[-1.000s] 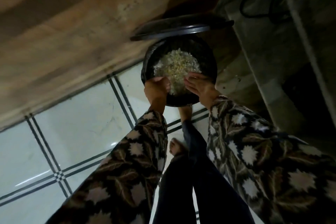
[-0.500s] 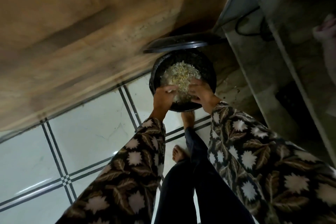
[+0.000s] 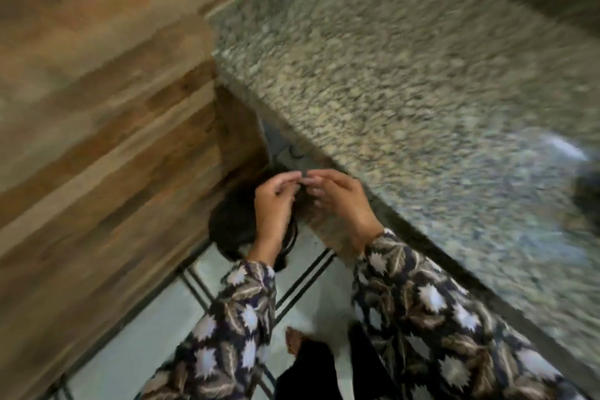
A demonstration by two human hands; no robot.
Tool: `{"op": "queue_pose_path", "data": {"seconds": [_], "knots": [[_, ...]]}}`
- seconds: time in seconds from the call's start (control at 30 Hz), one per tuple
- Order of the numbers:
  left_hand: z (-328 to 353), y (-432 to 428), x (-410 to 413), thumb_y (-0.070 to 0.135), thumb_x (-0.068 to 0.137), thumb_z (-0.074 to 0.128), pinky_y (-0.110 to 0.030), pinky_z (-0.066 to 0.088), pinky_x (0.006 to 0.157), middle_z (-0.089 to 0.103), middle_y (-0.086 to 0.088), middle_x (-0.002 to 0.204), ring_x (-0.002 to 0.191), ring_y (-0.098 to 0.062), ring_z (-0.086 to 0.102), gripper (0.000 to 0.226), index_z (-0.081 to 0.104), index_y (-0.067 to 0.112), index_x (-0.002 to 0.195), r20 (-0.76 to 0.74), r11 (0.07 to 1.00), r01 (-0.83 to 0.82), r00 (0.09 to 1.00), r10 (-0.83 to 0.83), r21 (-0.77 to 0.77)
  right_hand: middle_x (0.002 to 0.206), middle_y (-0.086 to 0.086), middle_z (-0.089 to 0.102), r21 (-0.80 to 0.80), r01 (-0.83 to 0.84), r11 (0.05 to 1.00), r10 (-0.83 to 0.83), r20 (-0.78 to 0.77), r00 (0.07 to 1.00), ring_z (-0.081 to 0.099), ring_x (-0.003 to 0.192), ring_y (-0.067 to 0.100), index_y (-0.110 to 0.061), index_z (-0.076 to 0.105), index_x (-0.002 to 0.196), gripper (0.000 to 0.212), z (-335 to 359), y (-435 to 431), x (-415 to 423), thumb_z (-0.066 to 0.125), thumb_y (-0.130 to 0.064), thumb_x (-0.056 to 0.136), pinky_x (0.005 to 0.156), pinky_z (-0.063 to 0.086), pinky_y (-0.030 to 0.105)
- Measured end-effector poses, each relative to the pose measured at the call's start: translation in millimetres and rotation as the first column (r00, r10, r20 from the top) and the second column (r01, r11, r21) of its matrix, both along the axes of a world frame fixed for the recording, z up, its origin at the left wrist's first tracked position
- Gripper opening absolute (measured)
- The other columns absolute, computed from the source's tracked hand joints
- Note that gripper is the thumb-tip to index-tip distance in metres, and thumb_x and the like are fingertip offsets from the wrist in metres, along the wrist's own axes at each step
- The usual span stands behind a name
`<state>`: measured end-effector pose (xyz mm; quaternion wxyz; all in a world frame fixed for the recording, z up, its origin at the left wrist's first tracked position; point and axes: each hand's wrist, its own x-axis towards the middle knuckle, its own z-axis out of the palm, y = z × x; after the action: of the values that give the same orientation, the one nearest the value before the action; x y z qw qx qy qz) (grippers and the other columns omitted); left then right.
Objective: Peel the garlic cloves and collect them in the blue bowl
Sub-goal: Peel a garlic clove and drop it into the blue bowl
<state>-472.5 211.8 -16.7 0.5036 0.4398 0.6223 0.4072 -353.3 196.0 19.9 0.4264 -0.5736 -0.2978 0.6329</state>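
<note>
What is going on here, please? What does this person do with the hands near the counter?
A person in patterned sleeves stands at a speckled stone counter. The left hand and the right hand are raised together, and their fingers almost meet, above a dark bin on the tiled floor. The picture is blurred, so I cannot tell if they pinch anything. No garlic or blue bowl is in view.

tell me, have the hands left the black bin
Yes: left hand and right hand have lifted out of the bin, up level with the counter edge.
</note>
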Motion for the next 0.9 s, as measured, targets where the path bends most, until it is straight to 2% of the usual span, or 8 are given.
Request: {"op": "queue_pose_path", "data": {"seconds": [0.1,0.2,0.3,0.43,0.57,0.63,0.73,0.9], "knots": [[26.9,-21.0,80.5,0.000,0.089,0.055,-0.022,0.051,0.077,0.070,-0.002,0.092,0.083,-0.007,0.065,0.022,0.070,0.015,0.096,0.048,0.987,0.142,0.988,-0.146,0.071,0.096,0.006,0.066,0.147,0.250,0.957,-0.266,0.100,0.959,0.063,0.079,0.004,-0.002,0.060,0.107,0.019,31.9,-44.8,78.0,0.049,-0.004,0.092,0.066,0.048,0.013],[39.5,-55.3,172.6,-0.006,0.085,0.059,-0.014,0.050,0.077,0.069,-0.003,0.093,0.076,0.006,0.063,0.023,0.070,0.006,0.101,0.035,0.926,0.364,0.929,-0.369,0.103,0.103,0.015,0.065,0.278,0.458,0.844,-0.523,0.239,0.818,0.061,0.091,0.016,-0.008,0.061,0.102,0.018,39.6,-100.7,164.2,0.053,0.000,0.088,0.080,0.047,0.023],[36.6,-100.0,259.7,-0.001,0.083,0.065,-0.020,0.050,0.085,0.069,-0.002,0.098,0.088,-0.006,0.065,0.023,0.070,0.007,0.103,-0.098,0.781,0.617,0.787,-0.609,0.102,0.100,0.010,0.066,0.352,0.560,0.750,-0.661,0.370,0.653,0.062,0.086,0.004,-0.011,0.061,0.103,0.022,35.8,-168.0,247.1,0.055,0.002,0.087,0.081,0.047,0.018],[29.4,-149.7,343.3,0.012,0.084,0.067,0.001,0.038,0.065,0.067,-0.004,0.108,0.094,-0.011,0.060,0.033,0.065,0.011,0.117,-0.283,0.650,0.760,0.627,-0.726,0.017,0.104,0.005,0.066,0.346,0.669,0.658,-0.722,0.542,0.430,0.062,0.093,0.016,-0.013,0.063,0.107,0.022,19.9,-253.6,337.3,0.057,-0.005,0.088,0.088,0.049,0.033],[18.1,-176.0,396.8,0.013,0.085,0.065,-0.019,0.038,0.085,0.066,-0.011,0.110,0.103,-0.024,0.060,0.030,0.067,0.008,0.114,-0.525,0.583,0.809,0.527,-0.668,0.070,0.113,0.010,0.063,0.359,0.663,0.657,-0.655,0.707,0.265,0.057,0.107,0.026,-0.011,0.064,0.110,0.027,1.3,-307.9,399.1,0.059,-0.004,0.084,0.091,0.043,0.035],[16.3,-180.8,410.7,0.010,0.088,0.061,-0.023,0.036,0.085,0.065,-0.013,0.108,0.102,-0.027,0.059,0.023,0.069,0.006,0.108,-0.625,0.579,0.811,0.498,-0.602,0.089,0.113,0.011,0.060,0.347,0.650,0.676,-0.600,0.771,0.212,0.054,0.107,0.028,-0.010,0.063,0.110,0.029,-5.1,-322.9,421.3,0.061,-0.003,0.082,0.091,0.041,0.034],[27.7,-185.6,419.2,0.010,0.086,0.064,-0.027,0.043,0.082,0.070,-0.011,0.101,0.095,-0.025,0.064,0.017,0.072,0.006,0.101,-0.627,0.624,0.762,0.574,-0.527,0.174,0.121,0.014,0.054,0.297,0.646,0.703,-0.516,0.838,0.177,0.048,0.113,0.032,-0.011,0.060,0.116,0.035,-13.4,-334.5,443.9,0.062,-0.005,0.081,0.096,0.038,0.038],[85.0,-170.1,446.9,0.010,0.082,0.070,-0.009,0.047,0.075,0.068,0.004,0.091,0.077,-0.006,0.063,0.014,0.073,0.008,0.096,-0.431,0.641,0.587,0.806,-0.406,0.494,0.136,0.010,0.043,0.176,0.676,0.715,-0.424,0.879,0.220,0.037,0.125,0.028,-0.017,0.051,0.128,0.049,-12.3,-341.7,463.8,0.065,-0.010,0.081,0.104,0.033,0.039]]}}
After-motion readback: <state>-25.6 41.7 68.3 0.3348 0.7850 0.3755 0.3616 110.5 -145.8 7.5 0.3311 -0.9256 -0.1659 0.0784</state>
